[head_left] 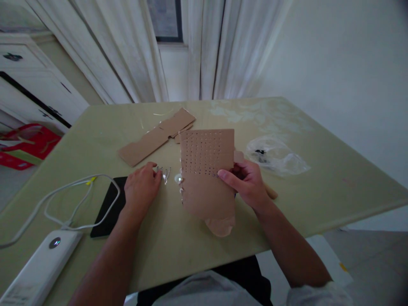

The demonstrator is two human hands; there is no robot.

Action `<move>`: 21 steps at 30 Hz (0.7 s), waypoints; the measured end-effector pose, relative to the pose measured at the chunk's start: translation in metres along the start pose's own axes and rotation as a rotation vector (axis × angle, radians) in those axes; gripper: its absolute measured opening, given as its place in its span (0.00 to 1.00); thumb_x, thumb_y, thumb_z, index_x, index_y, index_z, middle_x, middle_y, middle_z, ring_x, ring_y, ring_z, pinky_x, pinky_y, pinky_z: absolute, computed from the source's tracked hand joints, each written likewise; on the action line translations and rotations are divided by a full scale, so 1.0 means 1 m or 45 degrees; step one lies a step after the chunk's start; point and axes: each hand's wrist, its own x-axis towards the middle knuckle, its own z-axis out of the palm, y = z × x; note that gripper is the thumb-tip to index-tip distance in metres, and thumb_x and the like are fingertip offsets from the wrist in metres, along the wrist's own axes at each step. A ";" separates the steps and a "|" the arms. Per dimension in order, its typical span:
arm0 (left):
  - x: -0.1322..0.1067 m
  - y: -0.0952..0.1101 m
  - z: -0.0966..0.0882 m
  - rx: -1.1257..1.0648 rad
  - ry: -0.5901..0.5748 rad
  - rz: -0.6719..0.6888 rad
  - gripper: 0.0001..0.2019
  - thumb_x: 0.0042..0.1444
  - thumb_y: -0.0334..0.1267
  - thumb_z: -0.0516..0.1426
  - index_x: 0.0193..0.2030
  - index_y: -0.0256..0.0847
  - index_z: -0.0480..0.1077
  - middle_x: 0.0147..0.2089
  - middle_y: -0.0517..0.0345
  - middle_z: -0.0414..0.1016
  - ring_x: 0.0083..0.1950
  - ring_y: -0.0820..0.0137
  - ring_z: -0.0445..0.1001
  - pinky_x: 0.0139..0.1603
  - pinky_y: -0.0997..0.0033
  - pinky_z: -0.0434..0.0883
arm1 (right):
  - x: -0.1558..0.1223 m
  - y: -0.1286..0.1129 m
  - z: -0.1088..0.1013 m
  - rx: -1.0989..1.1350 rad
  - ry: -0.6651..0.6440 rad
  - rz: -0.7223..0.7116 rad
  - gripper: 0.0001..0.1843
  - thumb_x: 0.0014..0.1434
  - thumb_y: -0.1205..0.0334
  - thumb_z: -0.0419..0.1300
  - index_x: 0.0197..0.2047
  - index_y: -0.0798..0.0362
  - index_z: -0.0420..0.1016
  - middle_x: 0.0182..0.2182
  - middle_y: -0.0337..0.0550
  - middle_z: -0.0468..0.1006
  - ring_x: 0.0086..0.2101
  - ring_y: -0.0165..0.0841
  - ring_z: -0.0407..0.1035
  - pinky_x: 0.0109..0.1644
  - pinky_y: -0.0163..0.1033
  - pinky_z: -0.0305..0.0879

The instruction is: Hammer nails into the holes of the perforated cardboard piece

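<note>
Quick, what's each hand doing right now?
Left hand: at the small metal pieces; can't tell whether it grips one.
Right hand: closed on the hole-punched cardboard, thumb on its face.

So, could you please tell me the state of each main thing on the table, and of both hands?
Right hand: closed on perforated cardboard, thumb in front.
Perforated cardboard: held, punched in rows.
Left hand: beside small metal pins; grip unclear.
Small metal pins: grouped.
Cardboard strips: overlapping.
Clear plastic bag: crumpled.
White cable: loosely looped.
Flat black device: partly covered.
Long white device: lying flat; power state unclear.
</note>
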 end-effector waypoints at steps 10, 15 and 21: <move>-0.001 0.003 -0.002 -0.012 -0.022 0.001 0.19 0.73 0.43 0.51 0.60 0.38 0.77 0.52 0.41 0.87 0.56 0.44 0.84 0.55 0.50 0.75 | 0.000 0.000 0.000 0.027 -0.010 0.045 0.20 0.58 0.48 0.80 0.47 0.50 0.86 0.39 0.45 0.90 0.34 0.35 0.83 0.38 0.37 0.82; -0.003 0.011 -0.005 -0.282 0.226 0.164 0.18 0.68 0.42 0.53 0.55 0.38 0.79 0.46 0.43 0.85 0.52 0.48 0.82 0.59 0.48 0.75 | -0.001 -0.004 0.000 0.062 -0.077 0.084 0.21 0.58 0.48 0.79 0.48 0.51 0.86 0.39 0.45 0.90 0.37 0.36 0.85 0.40 0.37 0.83; -0.039 0.043 -0.002 -1.030 0.349 0.500 0.10 0.60 0.48 0.60 0.33 0.46 0.77 0.44 0.48 0.82 0.48 0.55 0.80 0.48 0.54 0.81 | -0.004 -0.008 -0.001 0.130 -0.225 0.111 0.20 0.59 0.51 0.79 0.50 0.50 0.85 0.39 0.43 0.90 0.39 0.35 0.86 0.41 0.36 0.83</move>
